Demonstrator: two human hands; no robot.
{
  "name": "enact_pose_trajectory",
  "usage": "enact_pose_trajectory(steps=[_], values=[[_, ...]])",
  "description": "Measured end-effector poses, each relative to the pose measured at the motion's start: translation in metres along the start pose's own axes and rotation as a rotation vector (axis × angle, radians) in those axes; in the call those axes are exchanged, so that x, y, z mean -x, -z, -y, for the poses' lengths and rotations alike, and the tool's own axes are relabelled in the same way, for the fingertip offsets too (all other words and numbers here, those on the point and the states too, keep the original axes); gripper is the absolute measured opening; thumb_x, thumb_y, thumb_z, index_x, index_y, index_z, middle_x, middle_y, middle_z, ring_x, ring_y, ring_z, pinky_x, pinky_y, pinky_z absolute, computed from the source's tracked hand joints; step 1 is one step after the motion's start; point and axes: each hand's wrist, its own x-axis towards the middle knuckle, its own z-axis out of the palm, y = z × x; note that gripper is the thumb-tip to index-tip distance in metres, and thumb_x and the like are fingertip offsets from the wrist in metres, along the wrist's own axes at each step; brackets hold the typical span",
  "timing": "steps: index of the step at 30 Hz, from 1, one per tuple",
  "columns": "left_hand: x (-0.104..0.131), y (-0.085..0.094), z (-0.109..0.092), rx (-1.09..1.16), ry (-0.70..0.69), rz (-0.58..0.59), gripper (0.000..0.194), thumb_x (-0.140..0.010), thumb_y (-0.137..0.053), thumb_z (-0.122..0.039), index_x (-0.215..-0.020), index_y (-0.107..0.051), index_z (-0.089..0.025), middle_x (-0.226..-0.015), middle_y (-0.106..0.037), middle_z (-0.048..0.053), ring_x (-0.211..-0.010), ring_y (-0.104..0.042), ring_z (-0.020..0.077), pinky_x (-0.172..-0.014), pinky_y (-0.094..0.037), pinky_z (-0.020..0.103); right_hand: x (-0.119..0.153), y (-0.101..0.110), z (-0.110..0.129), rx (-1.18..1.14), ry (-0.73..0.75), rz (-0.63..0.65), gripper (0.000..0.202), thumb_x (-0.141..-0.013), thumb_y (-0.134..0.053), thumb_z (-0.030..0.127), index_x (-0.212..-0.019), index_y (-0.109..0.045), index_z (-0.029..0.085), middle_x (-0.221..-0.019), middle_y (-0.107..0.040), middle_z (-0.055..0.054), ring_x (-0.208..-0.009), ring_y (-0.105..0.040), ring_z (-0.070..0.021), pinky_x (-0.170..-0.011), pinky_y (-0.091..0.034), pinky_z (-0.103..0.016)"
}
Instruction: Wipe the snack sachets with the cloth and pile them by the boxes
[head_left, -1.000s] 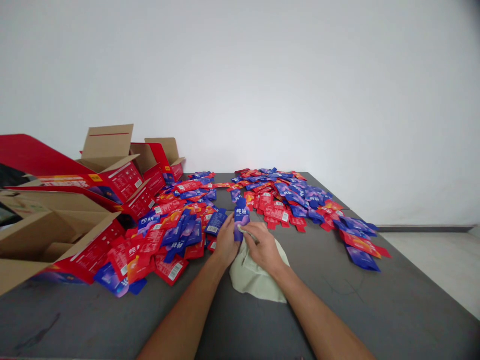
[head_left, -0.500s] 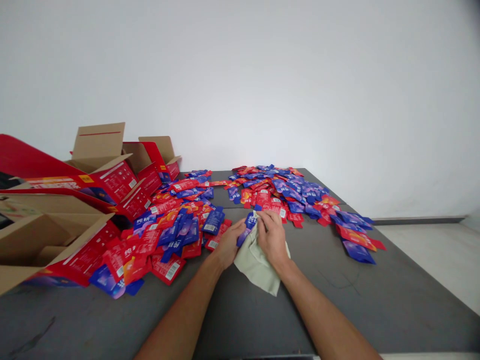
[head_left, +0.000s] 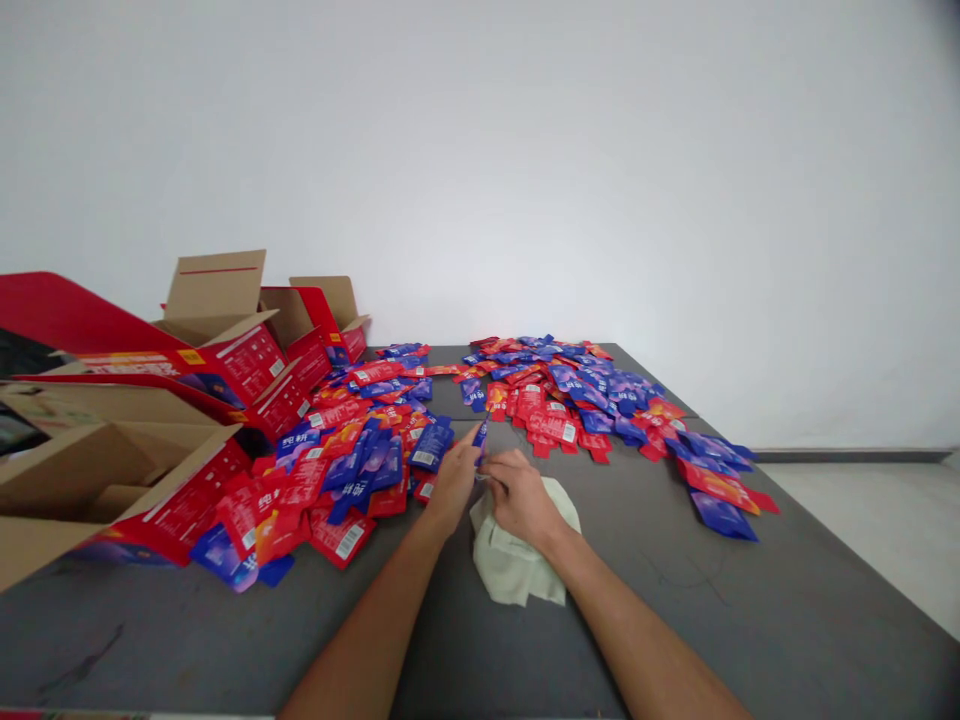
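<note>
Near the middle of the dark table, my left hand (head_left: 454,482) is closed on a blue packet (head_left: 481,438), which is turned nearly edge-on to the camera. My right hand (head_left: 519,496) is closed on a pale green cloth (head_left: 517,572), its fingertips against the packet's lower edge. The cloth hangs and spreads beneath my right hand. Just left of my left hand lies a pile of red and blue packets (head_left: 367,460).
Open red cardboard boxes (head_left: 187,500) line the left side. A second packet pile (head_left: 555,390) lies at the back right, with a few packets (head_left: 720,490) near the right edge of the table (head_left: 675,620). A white wall stands behind.
The blue packet has turned from showing its face to nearly edge-on. My right hand has moved down and left, and the cloth is bunched differently. The view has shifted slightly.
</note>
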Motion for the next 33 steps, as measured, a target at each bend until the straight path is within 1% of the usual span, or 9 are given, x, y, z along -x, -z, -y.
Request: enact_pose_trajectory(steps=[4,8,11,14,18,24,29,31,33], values=[[-0.005,0.016,-0.007,-0.631,-0.169,-0.137,0.052,-0.087,-0.047,-0.023,-0.138,-0.055,-0.020,-0.141,-0.055,0.011,-0.131,-0.047,0.0265,-0.112,-0.033,0.041,0.003,-0.001,-0.004,0.117,-0.069,-0.009,0.036,-0.079,-0.049,-0.003,-0.096,-0.073,0.018,-0.092,-0.068,-0.008,-0.091,-0.058,-0.0220,-0.082,-0.048,-0.034],[-0.006,0.032,-0.011,-1.178,-0.120,-0.358,0.050,-0.087,-0.053,-0.027,-0.137,-0.056,-0.025,-0.145,-0.046,0.017,-0.132,-0.042,0.0378,-0.104,-0.037,0.056,0.007,0.006,-0.019,0.246,-0.179,0.010,0.040,-0.069,-0.053,-0.006,-0.094,-0.076,0.017,-0.091,-0.068,-0.010,-0.091,-0.059,-0.0235,-0.082,-0.048,-0.034],[-0.004,0.038,-0.007,-1.385,-0.108,-0.401,0.042,-0.087,-0.053,-0.027,-0.128,-0.063,-0.023,-0.142,-0.048,0.020,-0.130,-0.042,0.0401,-0.102,-0.036,0.058,0.008,0.012,-0.028,0.317,-0.248,0.020,0.040,-0.065,-0.055,-0.006,-0.090,-0.077,0.016,-0.090,-0.069,-0.011,-0.093,-0.060,-0.0252,-0.083,-0.048,-0.033],[-0.002,0.034,0.002,-1.481,-0.164,-0.366,0.036,-0.087,-0.053,-0.027,-0.118,-0.068,-0.019,-0.139,-0.051,0.020,-0.135,-0.037,0.0402,-0.110,-0.026,0.061,0.008,0.014,-0.034,0.352,-0.265,0.021,0.040,-0.065,-0.055,-0.005,-0.092,-0.077,0.015,-0.092,-0.069,-0.012,-0.093,-0.061,-0.0256,-0.084,-0.047,-0.033],[-0.007,0.012,0.011,-1.428,-0.266,-0.221,0.036,-0.087,-0.049,-0.022,-0.118,-0.068,-0.018,-0.141,-0.051,0.018,-0.140,-0.032,0.0378,-0.114,-0.023,0.058,0.006,0.017,-0.038,0.390,-0.302,0.015,0.040,-0.066,-0.055,-0.003,-0.095,-0.077,0.013,-0.092,-0.069,-0.013,-0.094,-0.061,-0.0255,-0.089,-0.046,-0.033],[-0.037,-0.044,0.020,-1.203,-0.459,0.235,0.051,-0.086,-0.039,-0.009,-0.133,-0.058,-0.017,-0.144,-0.052,0.012,-0.140,-0.037,0.0258,-0.116,-0.027,0.044,0.003,0.038,-0.040,0.463,-0.535,-0.006,0.037,-0.063,-0.058,0.004,-0.094,-0.076,0.013,-0.099,-0.071,-0.013,-0.100,-0.059,-0.0268,-0.089,-0.046,-0.031],[-0.072,-0.090,0.032,-1.108,-0.432,0.494,0.061,-0.084,-0.045,-0.015,-0.145,-0.046,-0.021,-0.155,-0.041,0.007,-0.146,-0.028,0.0237,-0.121,-0.016,0.047,0.002,0.051,-0.041,0.525,-0.635,-0.020,0.029,-0.066,-0.057,0.008,-0.089,-0.075,0.014,-0.096,-0.071,-0.013,-0.097,-0.060,-0.0257,-0.085,-0.046,-0.030],[-0.081,-0.102,0.036,-1.092,-0.379,0.580,0.060,-0.087,-0.046,-0.022,-0.147,-0.042,-0.025,-0.157,-0.037,0.004,-0.147,-0.026,0.0244,-0.120,-0.015,0.050,0.003,0.053,-0.043,0.551,-0.664,-0.018,0.029,-0.067,-0.057,0.009,-0.089,-0.074,0.013,-0.097,-0.070,-0.014,-0.096,-0.060,-0.0251,-0.084,-0.045,-0.030],[-0.084,-0.108,0.040,-1.092,-0.323,0.601,0.058,-0.088,-0.047,-0.025,-0.146,-0.043,-0.028,-0.157,-0.038,0.004,-0.145,-0.029,0.0262,-0.118,-0.017,0.054,0.003,0.053,-0.047,0.556,-0.700,-0.010,0.028,-0.067,-0.058,0.010,-0.090,-0.074,0.014,-0.098,-0.070,-0.014,-0.095,-0.060,-0.0248,-0.082,-0.045,-0.029]])
